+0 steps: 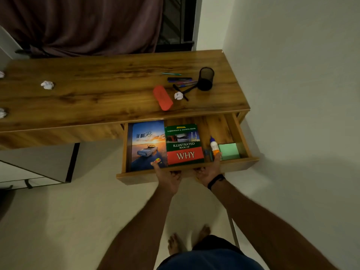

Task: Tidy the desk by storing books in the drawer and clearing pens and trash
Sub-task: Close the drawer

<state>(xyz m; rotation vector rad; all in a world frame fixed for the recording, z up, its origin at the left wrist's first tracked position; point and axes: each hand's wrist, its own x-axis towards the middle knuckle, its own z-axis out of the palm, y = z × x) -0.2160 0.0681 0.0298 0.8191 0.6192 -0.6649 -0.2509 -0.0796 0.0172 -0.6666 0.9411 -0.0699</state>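
The wooden drawer (236, 131) under the desk's right end stands pulled out. Inside lie a blue sunset-and-car book (147, 145) and a green-and-red "Why" book (183, 143), side by side. My left hand (168, 178) and my right hand (208, 173) both grip the drawer's front panel (241, 164), thumbs over its top edge. On the desk (97, 90) lie several pens (181, 80) beside a tipped black mesh pen cup (205, 78), a red pencil case (162, 98) and crumpled paper balls (47, 84) (178, 95).
A glue bottle (214, 146) and green sticky notes (228, 151) sit in the drawer's right part. More paper balls (2, 113) lie at the desk's left edge. A white wall (302, 94) is close on the right. A curtain (81, 24) hangs behind the desk.
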